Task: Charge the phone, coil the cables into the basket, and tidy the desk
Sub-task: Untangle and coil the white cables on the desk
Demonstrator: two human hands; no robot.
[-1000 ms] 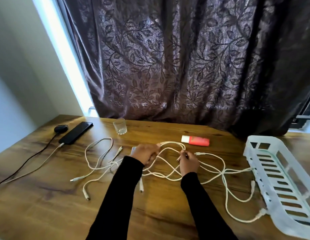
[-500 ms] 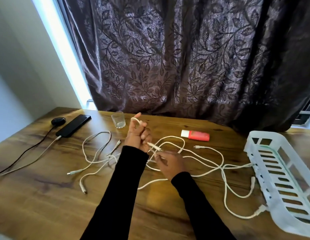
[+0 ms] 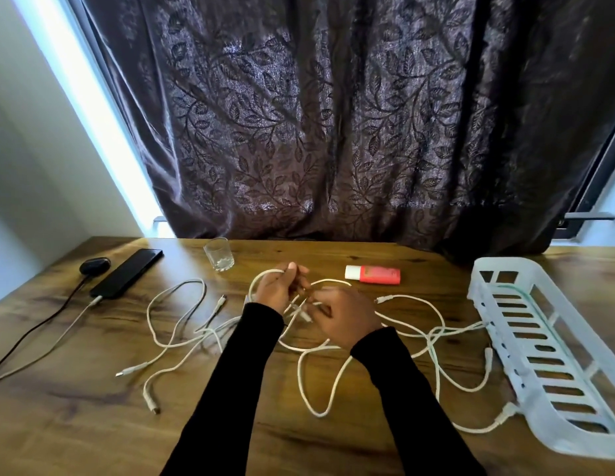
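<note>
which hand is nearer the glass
Left. The left hand grips a white cable loop just right of and in front of the glass; the right hand is further right.

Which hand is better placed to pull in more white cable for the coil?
The right hand, probably. The left hand already holds a loop of the white cable, and the loose length lies on the desk nearest the right hand.

Grained wood desk (image 3: 93, 424), slatted plastic basket (image 3: 505, 273), sheeny cloth curtain (image 3: 333, 115).
</note>
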